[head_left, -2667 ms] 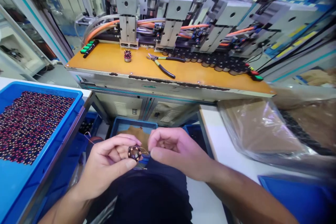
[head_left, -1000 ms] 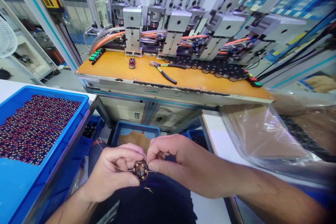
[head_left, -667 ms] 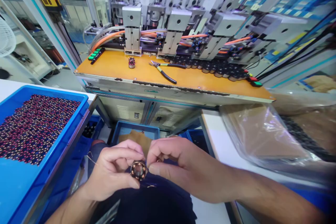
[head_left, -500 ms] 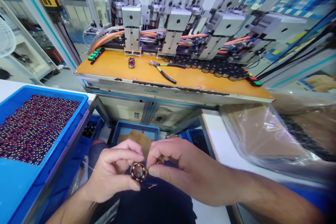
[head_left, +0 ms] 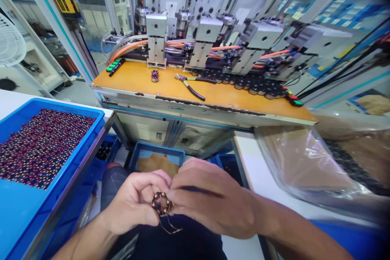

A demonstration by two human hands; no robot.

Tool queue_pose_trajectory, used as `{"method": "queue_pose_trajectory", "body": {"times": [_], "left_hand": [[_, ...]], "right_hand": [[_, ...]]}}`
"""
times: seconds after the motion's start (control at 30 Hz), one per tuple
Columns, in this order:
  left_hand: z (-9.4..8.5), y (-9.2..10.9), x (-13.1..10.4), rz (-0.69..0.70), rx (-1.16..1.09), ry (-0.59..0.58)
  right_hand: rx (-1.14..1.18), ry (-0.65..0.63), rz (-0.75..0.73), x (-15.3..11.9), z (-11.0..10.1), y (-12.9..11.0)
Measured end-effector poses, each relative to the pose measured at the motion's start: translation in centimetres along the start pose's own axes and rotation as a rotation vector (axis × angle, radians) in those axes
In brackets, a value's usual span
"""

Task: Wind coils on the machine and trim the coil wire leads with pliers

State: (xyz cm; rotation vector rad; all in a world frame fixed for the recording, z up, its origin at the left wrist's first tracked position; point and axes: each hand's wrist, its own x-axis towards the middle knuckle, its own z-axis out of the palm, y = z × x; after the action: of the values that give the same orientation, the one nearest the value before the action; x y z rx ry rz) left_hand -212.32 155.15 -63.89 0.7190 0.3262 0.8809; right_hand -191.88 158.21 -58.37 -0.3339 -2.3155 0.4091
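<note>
A small round wound coil part [head_left: 161, 204] with copper windings sits between both hands, low in the view over my lap. My left hand [head_left: 134, 205] pinches it from the left with thumb and fingers. My right hand [head_left: 210, 205] closes on its right side, fingertips touching the part. Thin copper wire ends [head_left: 170, 228] hang in a loop below the part.
A blue bin [head_left: 18, 211] full of similar coil parts stands at the left. An orange machine table [head_left: 213, 93] ahead carries pliers [head_left: 190, 85], one coil part [head_left: 155, 75], a row of dark parts [head_left: 252, 83]. Clear plastic bag [head_left: 301, 162] lies right. Blue trays [head_left: 155, 156] sit below.
Both hands stay on the coil part and have turned it slightly. The right hand has closed further over it. The wire ends now hang below. The view has tilted down a little.
</note>
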Motion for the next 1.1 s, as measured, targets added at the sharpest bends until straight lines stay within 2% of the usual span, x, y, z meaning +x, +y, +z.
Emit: {"method": "queue_pose_trajectory", "body": {"times": [0.27,0.47,0.57,0.63,0.73,0.8,0.9,1.1], "left_hand": [[-0.3,-0.1,0.1,0.015,0.105,0.057],[-0.2,0.0,0.3,0.165,0.279,0.078],[-0.5,0.0,0.3,0.242,0.386,0.102],[-0.8,0.1,0.1,0.174,0.403,0.110],[-1.0,0.8,-0.3,0.002,0.459,0.096],[-1.0,1.1,-0.6,-0.032,0.528,0.121],[-0.7,1.1,-1.0,0.012,0.562,0.147],[-0.5,0.4,-1.1,0.173,0.463,0.128]], "right_hand": [[0.022,0.084,0.003,-0.5,0.6,0.3],[0.077,0.204,0.236,-1.2,2.1,-0.6],[0.095,0.303,0.283,-1.5,3.2,-0.8],[0.077,0.340,0.258,-1.7,3.6,-0.7],[0.054,0.336,0.233,-2.0,3.8,-0.5],[0.033,0.326,0.230,-2.1,3.8,-0.4],[-0.018,0.339,0.258,-2.0,3.9,-0.6],[-0.109,0.380,0.352,-1.8,3.9,-1.1]]}}
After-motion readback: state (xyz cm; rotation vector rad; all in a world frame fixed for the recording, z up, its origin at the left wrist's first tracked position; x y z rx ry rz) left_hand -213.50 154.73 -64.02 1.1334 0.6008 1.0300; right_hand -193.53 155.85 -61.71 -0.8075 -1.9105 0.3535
